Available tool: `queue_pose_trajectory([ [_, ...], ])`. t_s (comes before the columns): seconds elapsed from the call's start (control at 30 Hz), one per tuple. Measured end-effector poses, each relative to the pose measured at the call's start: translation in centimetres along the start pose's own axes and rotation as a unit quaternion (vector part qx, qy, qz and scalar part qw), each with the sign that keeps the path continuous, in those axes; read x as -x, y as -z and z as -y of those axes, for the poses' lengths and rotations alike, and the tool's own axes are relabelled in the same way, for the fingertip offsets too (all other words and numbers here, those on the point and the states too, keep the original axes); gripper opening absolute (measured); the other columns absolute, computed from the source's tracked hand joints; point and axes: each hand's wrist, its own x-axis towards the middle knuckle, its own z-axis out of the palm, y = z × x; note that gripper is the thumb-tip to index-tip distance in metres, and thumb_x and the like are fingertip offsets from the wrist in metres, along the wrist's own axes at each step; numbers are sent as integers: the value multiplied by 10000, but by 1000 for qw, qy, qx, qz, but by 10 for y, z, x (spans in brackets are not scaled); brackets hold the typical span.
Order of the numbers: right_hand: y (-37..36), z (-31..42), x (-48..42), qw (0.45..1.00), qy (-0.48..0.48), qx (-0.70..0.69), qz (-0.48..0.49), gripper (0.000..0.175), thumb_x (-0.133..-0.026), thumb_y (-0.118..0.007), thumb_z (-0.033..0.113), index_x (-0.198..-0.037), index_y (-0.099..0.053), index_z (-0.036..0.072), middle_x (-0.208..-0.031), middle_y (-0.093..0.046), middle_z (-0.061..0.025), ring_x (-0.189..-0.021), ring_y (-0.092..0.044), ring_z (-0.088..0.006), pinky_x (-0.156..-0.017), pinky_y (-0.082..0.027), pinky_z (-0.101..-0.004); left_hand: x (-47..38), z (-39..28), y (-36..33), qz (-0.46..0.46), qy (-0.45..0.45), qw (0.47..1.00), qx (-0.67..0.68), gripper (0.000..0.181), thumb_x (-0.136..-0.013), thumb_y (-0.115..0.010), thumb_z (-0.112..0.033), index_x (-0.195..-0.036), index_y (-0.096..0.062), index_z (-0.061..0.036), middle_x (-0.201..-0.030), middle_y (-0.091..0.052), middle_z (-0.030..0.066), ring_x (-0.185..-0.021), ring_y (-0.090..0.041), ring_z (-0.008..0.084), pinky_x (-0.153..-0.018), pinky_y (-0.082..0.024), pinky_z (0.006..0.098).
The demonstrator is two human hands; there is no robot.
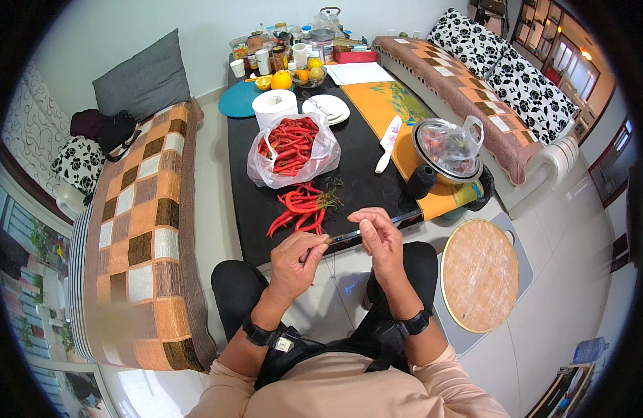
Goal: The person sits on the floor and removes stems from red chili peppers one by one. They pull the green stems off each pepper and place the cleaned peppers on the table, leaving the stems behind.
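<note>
At the table's front edge, my left hand [299, 261] pinches a small greenish-brown piece [327, 241], which looks like a chili stem. A thin dark thread hangs below those fingers. My right hand [379, 237] is raised beside it, thumb and fingers close together; any thread between them is too fine to make out. Just beyond my left hand lies a loose pile of long red chilies [303, 206], their green stems facing right. Behind the pile, an open clear plastic bag [326, 159] is full of red chilies [292, 143]. A black thread spool [421, 181] stands to the right.
A white-handled knife [389, 143] lies on the black table [360, 180]. Near it are a paper roll [274, 104], white plates [332, 107] and a lidded bowl [446, 149] with a plastic bag on top. A round wooden board [480, 277] is low on my right. Sofas flank the table.
</note>
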Motion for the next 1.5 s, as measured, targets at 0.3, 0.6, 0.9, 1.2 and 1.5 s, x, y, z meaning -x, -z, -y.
queue_pose_trajectory([
  [0.3,-1,8,-3,973,95,177,110,198,-807,-768,35,-1001,-744,65,-1056,-607,-36,-747,-504,-64,-610,-401,-203,-4,-7,5,21,-12,998,-59,187,-775,-787,8,-943,-717,-37,-865,-712,90,-661,-653,212,-560,-493,305],
  [0.6,-5,6,1,966,132,196,105,79,-860,-728,35,-929,-697,11,-1037,-648,-78,-764,-598,-99,-636,-485,-239,-4,-6,6,62,-58,989,-119,181,-748,-786,-18,-909,-715,-59,-864,-710,73,-771,-685,265,-656,-537,352],
  [0.9,11,8,-1,991,-46,-100,77,135,-1051,-535,168,-1058,-512,34,-769,-632,-63,-574,-539,-86,-567,-507,-236,0,11,11,67,-27,986,-152,160,-759,-775,-27,-906,-716,-51,-841,-697,73,-768,-670,261,-662,-529,357],
  [1.2,32,33,-7,981,105,-157,-37,96,-1058,-496,137,-1010,-497,54,-653,-381,43,-569,-381,-58,-958,-536,-415,3,15,9,67,1,986,-150,148,-765,-771,-27,-901,-716,-45,-825,-690,78,-752,-663,261,-652,-526,359],
  [1.5,56,32,-12,923,241,119,-274,74,-1022,-560,93,-1063,-515,50,-768,-485,44,-651,-472,-43,-1188,-271,-410,3,15,7,39,-8,986,-161,147,-758,-768,-2,-888,-710,-39,-829,-693,77,-756,-670,258,-653,-529,349],
])
